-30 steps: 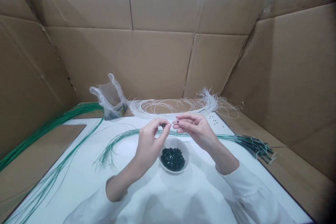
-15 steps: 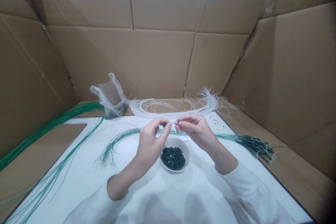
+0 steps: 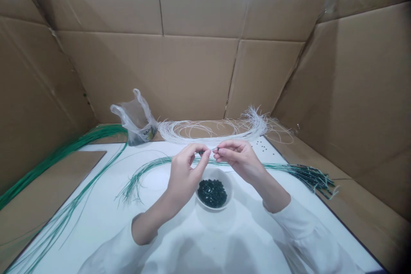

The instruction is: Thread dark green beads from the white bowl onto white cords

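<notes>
Thumb and forefinger of my left hand point(image 3: 187, 171) are pinched together around something small and dark, too small to make out. Just right of it, the fingertips of my right hand point(image 3: 241, 158) close on another tiny item that I cannot make out. A short thin line shows between the two pinches. Below them stands a white bowl point(image 3: 231, 189) holding many dark green beads point(image 3: 212, 193). Behind the hands a bundle of green strands point(image 3: 144, 168) runs across the white tabletop, its dark beaded ends point(image 3: 313, 176) fanned out at the right.
A coil of white strands point(image 3: 181, 132) lies at the back, beside a plastic bag point(image 3: 136, 122). Long green strands point(image 3: 64, 150) curve along the left side. Small dark beads point(image 3: 263, 147) are scattered at the back right. Cardboard walls point(image 3: 192, 77) surround the table point(image 3: 154, 257).
</notes>
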Tool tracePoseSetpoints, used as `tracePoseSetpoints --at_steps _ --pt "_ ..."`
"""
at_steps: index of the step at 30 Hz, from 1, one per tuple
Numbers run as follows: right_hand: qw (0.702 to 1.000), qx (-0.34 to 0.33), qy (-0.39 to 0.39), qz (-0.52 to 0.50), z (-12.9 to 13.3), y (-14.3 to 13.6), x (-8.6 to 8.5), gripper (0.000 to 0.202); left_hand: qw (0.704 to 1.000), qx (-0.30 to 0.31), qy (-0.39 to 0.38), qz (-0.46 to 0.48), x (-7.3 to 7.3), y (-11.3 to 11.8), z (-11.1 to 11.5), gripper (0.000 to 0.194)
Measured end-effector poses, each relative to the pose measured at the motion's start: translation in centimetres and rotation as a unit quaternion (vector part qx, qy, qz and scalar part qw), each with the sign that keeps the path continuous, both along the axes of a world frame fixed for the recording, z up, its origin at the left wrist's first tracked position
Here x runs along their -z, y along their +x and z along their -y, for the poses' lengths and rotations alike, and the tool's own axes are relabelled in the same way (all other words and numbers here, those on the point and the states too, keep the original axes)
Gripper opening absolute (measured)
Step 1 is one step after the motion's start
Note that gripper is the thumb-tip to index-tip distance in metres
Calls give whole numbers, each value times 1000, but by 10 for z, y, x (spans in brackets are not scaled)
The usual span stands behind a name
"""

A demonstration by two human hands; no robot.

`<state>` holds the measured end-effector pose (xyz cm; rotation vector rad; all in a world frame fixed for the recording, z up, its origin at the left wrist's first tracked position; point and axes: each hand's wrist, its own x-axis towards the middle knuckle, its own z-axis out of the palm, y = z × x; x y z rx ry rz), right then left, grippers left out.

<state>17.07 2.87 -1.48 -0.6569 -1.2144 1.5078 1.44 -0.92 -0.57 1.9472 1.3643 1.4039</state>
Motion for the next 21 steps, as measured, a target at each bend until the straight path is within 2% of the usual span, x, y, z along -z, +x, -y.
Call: tracePoseSetpoints --at_steps 11,15,21 --pt "987 77 96 104 0 3 -1 11 998 -1 38 -54 0 -1 -2 16" --pt "983 76 107 125 2 3 -2 14 998 14 33 -59 0 -1 -1 17" --pt "987 72 99 103 2 0 -2 19 997 16 34 -61 0 -2 -1 15"
